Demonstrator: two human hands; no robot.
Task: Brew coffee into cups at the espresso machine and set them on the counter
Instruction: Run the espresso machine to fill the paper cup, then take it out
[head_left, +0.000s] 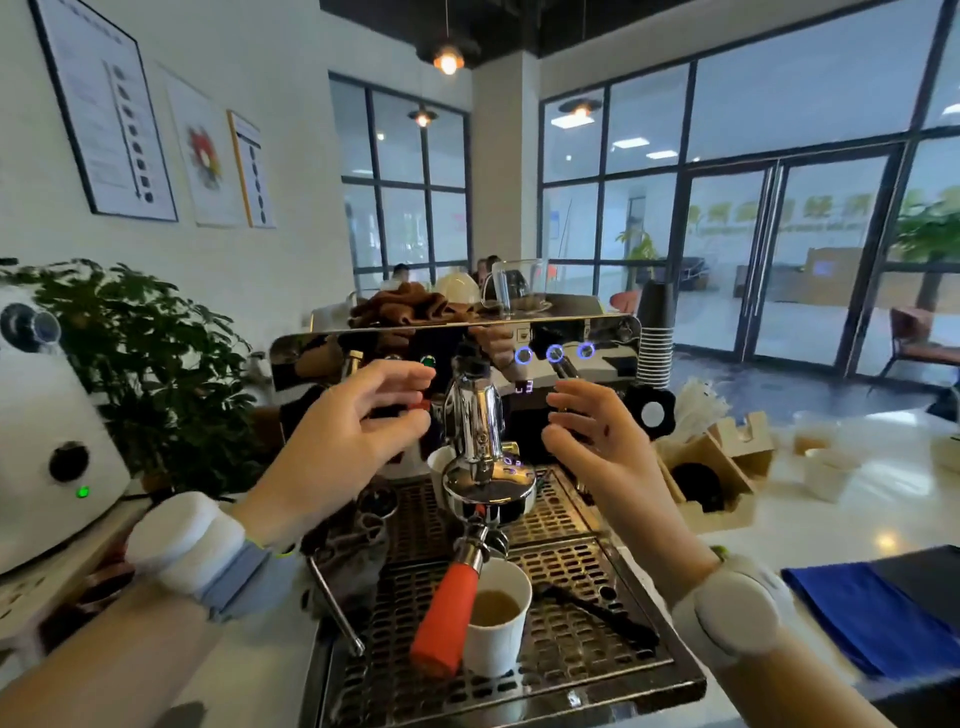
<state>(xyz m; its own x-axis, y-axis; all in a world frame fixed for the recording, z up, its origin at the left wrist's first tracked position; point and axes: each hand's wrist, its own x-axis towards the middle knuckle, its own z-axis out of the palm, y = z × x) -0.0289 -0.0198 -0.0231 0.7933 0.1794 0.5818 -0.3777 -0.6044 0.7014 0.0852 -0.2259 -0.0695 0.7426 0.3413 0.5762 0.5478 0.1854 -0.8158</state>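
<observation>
The chrome espresso machine (602, 332) stands in front of me, three blue ring buttons lit on its panel. A portafilter with an orange handle (445, 613) is locked in the group head (475, 415). Beside the handle, on the drip tray (587, 582), stands a white paper cup (493, 639) holding light brown coffee. A second white cup (439, 462) peeks out behind the group head. My left hand (358, 421) hovers left of the group head, fingers spread, holding nothing. Right of it my right hand (597, 436) is equally open and empty.
A white grinder (47, 441) and a leafy plant (156, 364) sit at the left. Stacked paper cups (655, 353), a cardboard holder (711, 467) and small cups (826, 473) are on the white counter at right. A blue cloth (878, 618) lies near right. Brown cloths and glassware top the machine.
</observation>
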